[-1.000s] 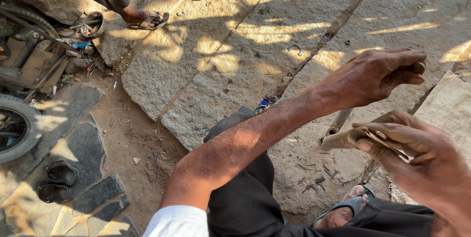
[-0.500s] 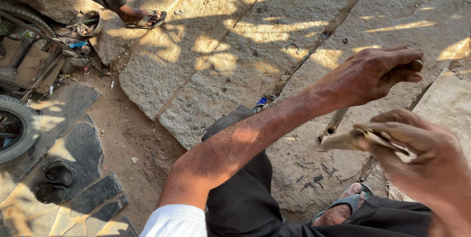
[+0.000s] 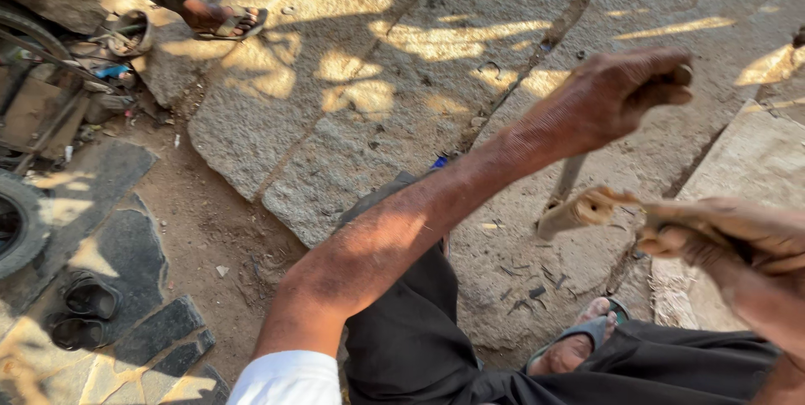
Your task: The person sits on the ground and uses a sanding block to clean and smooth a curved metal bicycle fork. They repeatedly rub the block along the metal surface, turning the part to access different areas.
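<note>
My left hand [image 3: 608, 99] is stretched out over the stone paving, its fist closed around a handle, and a thin flat blade [image 3: 568, 180] hangs down below it. My right hand [image 3: 738, 241], at the right edge, grips a short pale wooden stick [image 3: 579, 212] with a frayed, splintered end. The blade's lower end is close to the stick; I cannot tell if they touch. My dark trousers and my foot in a grey sandal [image 3: 579, 342] are below.
Large rough stone slabs [image 3: 352, 120] cover the ground, with bare dirt [image 3: 218, 229] to the left. Another person's sandalled foot [image 3: 222, 21] stands at the top left. A tyre [image 3: 18, 229], metal clutter [image 3: 50, 95] and a pair of dark sandals [image 3: 80, 313] lie at the left.
My left hand has risen a little, showing the blade under it. The stick in my right hand has turned slightly, with its frayed end more visible.
</note>
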